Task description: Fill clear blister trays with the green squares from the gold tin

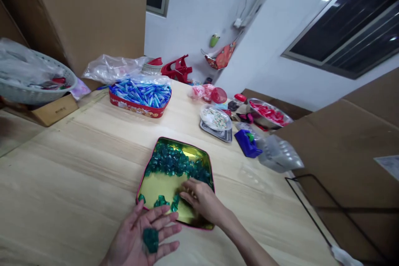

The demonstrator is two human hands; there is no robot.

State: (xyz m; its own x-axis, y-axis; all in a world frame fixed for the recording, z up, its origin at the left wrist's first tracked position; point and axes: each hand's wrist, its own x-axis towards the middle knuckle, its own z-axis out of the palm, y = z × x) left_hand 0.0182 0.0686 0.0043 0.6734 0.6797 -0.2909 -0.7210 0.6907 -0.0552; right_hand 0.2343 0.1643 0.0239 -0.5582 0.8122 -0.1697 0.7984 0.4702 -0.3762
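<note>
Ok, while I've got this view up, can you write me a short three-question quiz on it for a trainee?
1. Which of the two hands lies palm up with green pieces on it?
2. True or false: the red tin of blue pieces stands nearer the camera than the gold tray.
3. The right hand is over: (A) the gold tray, (B) the red tin, (C) the metal bowl.

Key: 1. The left hand. 2. False; the red tin stands farther back. 3. A.
</note>
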